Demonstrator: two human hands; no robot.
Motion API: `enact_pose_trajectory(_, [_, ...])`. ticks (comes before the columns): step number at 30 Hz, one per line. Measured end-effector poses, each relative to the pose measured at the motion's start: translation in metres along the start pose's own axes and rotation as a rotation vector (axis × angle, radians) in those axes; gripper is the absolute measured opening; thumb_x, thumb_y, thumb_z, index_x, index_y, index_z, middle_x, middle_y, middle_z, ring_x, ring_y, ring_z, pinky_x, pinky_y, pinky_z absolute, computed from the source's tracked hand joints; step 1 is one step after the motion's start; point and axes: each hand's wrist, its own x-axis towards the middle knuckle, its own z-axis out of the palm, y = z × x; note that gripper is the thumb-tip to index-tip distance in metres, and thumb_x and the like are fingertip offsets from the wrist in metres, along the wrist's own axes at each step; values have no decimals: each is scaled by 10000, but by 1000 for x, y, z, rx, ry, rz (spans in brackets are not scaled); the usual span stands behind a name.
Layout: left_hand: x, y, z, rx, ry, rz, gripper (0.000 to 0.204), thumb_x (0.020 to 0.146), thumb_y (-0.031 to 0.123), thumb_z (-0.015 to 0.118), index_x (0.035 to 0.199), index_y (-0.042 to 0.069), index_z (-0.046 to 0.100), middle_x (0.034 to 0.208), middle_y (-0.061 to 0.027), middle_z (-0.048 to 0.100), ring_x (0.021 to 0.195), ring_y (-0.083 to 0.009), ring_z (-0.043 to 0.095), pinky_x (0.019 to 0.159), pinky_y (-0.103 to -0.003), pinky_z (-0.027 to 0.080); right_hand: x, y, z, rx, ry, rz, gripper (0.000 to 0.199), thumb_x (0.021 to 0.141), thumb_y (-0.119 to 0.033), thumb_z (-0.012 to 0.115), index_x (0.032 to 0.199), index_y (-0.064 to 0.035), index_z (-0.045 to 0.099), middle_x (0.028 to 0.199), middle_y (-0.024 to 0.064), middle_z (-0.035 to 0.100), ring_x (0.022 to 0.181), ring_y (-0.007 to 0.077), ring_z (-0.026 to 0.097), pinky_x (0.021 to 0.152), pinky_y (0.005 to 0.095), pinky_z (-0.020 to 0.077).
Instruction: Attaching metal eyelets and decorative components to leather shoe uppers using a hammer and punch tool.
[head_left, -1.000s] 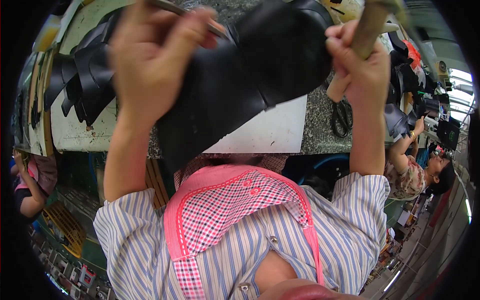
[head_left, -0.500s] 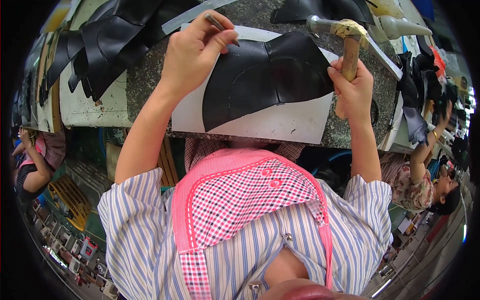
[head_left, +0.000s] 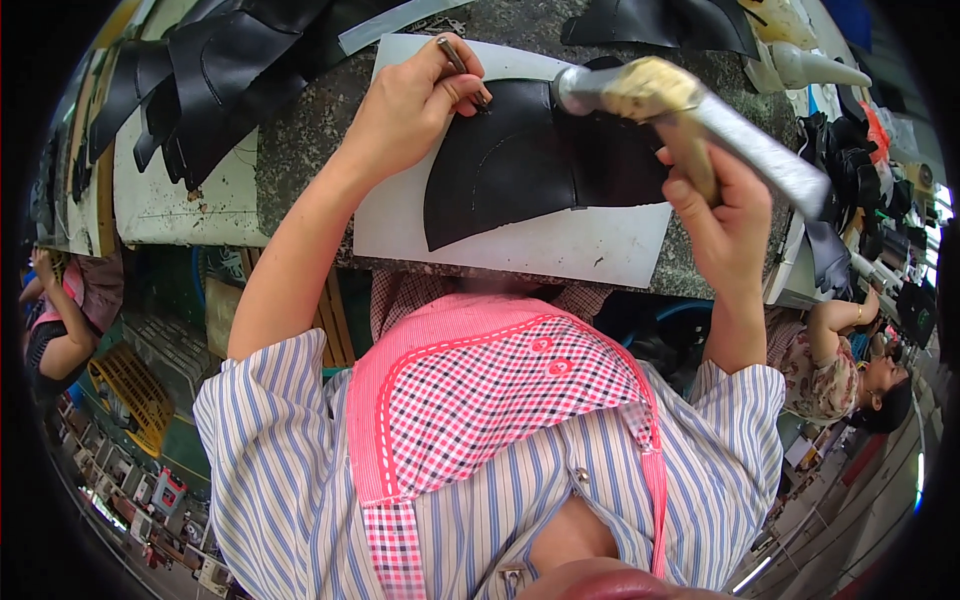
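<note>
A stitched black leather piece (head_left: pixel 510 165) lies on a white board (head_left: pixel 500 245) on the speckled stone slab. My left hand (head_left: pixel 412 110) is closed round a slim metal punch (head_left: pixel 451 54), whose lower end meets the leather near its upper left edge. In my right hand (head_left: pixel 725 215) is the wooden handle of a hammer (head_left: pixel 690 150), raised over the right side of the leather. Yellowish wrapping covers the middle of the hammer's head, and motion blurs it. The hammer hides part of the leather's right half.
Stacked black leather pieces (head_left: pixel 220 80) lie at the left, beside a pale strip (head_left: pixel 395 25). Another black piece (head_left: pixel 660 28) lies at the back, near a whitish nozzle bottle (head_left: pixel 815 68). More dark pieces lie at the right, where a co-worker's arm (head_left: pixel 835 325) reaches in.
My right hand has lifted the hammer off the leather's right edge and swung its head leftward. The punch in my left hand has shifted slightly right and down. Board and leather sit slightly differently.
</note>
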Motion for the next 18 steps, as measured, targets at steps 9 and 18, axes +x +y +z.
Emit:
enact_pose_trajectory(9, [-2,2,-3,-34,-19,20,58,834,56,483,819,0,490,700,-68,605,646,-113,591,610,-230,476,29,-62,-75,235,360,-549,366,830,-267,557,942,80,534,622,91,484,452,76,393,330,146,192])
enact_pose_trajectory(18, [4,13,12,508,8,562,103,780,99,547,830,49,472,645,-110,590,618,-278,587,533,-347,454,17,-64,-31,257,147,-508,222,814,-137,553,898,68,535,639,87,487,536,106,418,445,223,335])
